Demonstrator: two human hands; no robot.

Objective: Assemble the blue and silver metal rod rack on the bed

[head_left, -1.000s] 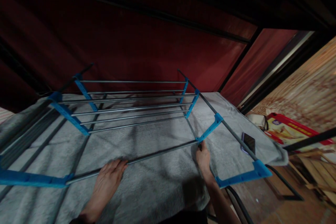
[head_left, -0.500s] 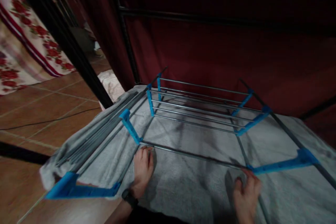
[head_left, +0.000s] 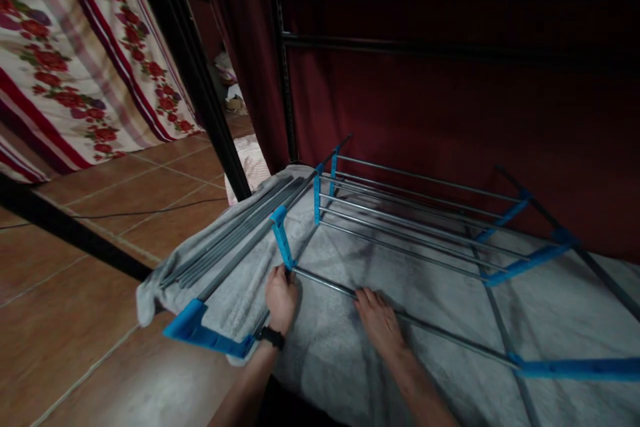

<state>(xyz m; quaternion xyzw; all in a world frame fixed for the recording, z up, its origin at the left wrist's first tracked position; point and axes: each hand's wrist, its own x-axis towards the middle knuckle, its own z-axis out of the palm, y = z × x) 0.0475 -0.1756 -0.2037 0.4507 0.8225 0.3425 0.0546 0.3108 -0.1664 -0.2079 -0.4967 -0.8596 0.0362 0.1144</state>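
We saw the near grey tube (head_left: 440,331) of the rack (head_left: 533,259) over the grey blanket (head_left: 320,347), its long axis running from far left to near right. It looked slim, round and metallic, and met a blue bracket (head_left: 283,240) at its left end. Our left hand (head_left: 281,295) curled narrowly around that bracket's lower end; our right hand (head_left: 380,321) lay across the tube, though we could not tell whether its fingers closed beneath. Farther left lay loose grey tubes (head_left: 230,237); a dark red curtain (head_left: 425,100) hung at the far side.
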